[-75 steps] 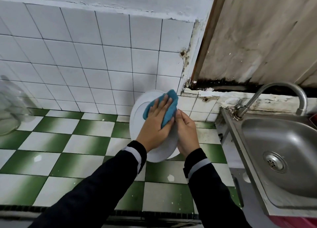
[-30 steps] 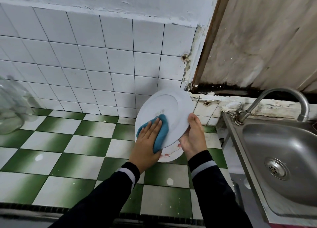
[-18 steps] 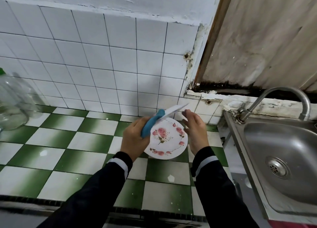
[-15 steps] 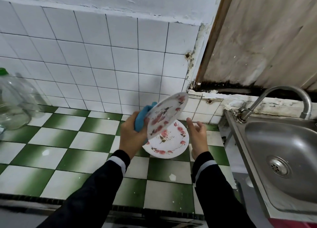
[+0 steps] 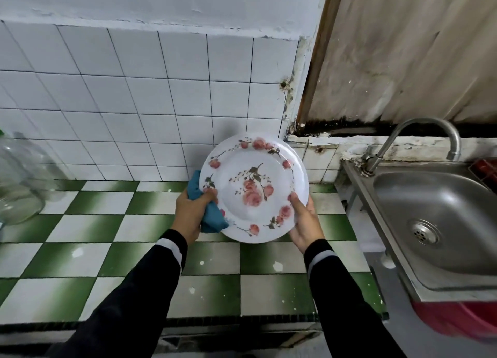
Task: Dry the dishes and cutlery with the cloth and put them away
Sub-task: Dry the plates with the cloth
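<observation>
Two hands hold a round white plate with pink roses (image 5: 255, 193) above a green-and-white checked tiled worktop (image 5: 80, 231).
The plate is in the air, tilted up with its patterned face toward the camera. The left hand (image 5: 189, 212) has its grip closed on the left rim together with a bunched teal-blue cloth (image 5: 212, 217) — thumb curled over the front. The right hand (image 5: 305, 220) pinches the lower right rim in its grip, thumb on the face, fingers hidden behind. A stainless steel sink (image 5: 443, 223) with a curved tap (image 5: 419, 131) lies to the right — a clear glass jar (image 5: 18, 180) stands far left.
</observation>
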The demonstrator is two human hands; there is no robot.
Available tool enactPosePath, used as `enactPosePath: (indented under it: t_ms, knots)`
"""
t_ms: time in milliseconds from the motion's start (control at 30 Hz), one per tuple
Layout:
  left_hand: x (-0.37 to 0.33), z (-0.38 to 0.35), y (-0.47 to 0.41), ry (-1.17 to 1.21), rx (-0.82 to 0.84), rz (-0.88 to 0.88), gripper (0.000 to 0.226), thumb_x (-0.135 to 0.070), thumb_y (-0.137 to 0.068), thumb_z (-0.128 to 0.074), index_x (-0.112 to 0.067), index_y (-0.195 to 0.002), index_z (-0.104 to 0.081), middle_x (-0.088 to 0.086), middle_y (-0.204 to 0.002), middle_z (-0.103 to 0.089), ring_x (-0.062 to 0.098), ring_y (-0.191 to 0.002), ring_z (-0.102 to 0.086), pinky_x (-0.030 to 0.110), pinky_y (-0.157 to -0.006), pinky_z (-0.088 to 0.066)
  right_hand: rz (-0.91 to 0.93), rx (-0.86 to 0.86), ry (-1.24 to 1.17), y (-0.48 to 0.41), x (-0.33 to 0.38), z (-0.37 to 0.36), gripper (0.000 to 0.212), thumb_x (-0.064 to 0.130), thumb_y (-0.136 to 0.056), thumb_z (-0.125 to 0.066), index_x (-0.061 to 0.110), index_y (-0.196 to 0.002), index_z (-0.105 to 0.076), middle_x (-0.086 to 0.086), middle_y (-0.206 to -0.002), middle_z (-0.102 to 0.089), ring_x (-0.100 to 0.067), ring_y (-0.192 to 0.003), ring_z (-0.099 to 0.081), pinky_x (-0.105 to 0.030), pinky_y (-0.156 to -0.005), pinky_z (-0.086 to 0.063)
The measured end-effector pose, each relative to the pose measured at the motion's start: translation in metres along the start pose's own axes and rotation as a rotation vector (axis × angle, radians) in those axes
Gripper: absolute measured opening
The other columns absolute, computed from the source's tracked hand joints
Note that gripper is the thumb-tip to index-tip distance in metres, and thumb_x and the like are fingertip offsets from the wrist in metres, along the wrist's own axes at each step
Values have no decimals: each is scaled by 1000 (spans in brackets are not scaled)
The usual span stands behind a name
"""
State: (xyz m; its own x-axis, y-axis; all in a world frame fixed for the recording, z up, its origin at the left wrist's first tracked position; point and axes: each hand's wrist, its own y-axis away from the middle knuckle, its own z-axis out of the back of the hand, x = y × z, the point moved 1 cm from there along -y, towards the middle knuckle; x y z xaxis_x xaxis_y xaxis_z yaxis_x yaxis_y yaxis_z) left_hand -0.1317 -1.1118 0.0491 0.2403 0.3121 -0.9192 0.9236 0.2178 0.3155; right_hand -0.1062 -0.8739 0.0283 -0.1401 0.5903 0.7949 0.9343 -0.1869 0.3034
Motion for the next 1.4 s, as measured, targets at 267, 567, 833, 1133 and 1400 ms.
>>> enactPosePath:
  t_ms: [267,567,833,1133,1400]
  knots:
    - [-3,14,-10,-99,-7,183,24,-20,-89,-64,-2,-105,-58,16,-98,-63,27,-86,-62,30,-65,-50,301,-129,349,47,33,-25,12,17,-101,-55,19,-109,-65,2,-91,-74,-14,-80,-69,-25,-66,-56]
    - [-12,-82,14,-314,440,227,10,-5,-85,-65,2,-92,-62,17,-95,-64,29,-91,-61,33,-72,-50,589,-322,614,102,91,7,17,23,-102,-53,34,-110,-63,-2,-110,-72,-9,-98,-67,-30,-87,-57]
    - [10,-219,103,-287,728,231,4,-1,-86,-70,-1,-89,-67,9,-72,-72,19,-63,-68,29,-61,-58,836,-613,684,178,163,97,24,23,-102,-55,21,-124,-66,11,-110,-72,-7,-105,-67,-37,-95,-55]
    - [72,-385,234,-266,949,200,19,-4,-85,-72,-4,-103,-67,7,-84,-73,14,-64,-70,23,-58,-57,985,-843,705,248,257,240,25,15,-101,-57,15,-124,-67,17,-105,-70,5,-100,-66,-21,-87,-54]
    - [123,-513,345,-174,1028,116,22,-3,-84,-73,-5,-105,-66,10,-93,-72,17,-74,-72,23,-57,-55,1061,-901,704,298,348,358,23,17,-101,-56,27,-119,-65,15,-107,-71,-6,-103,-68,-39,-92,-58]
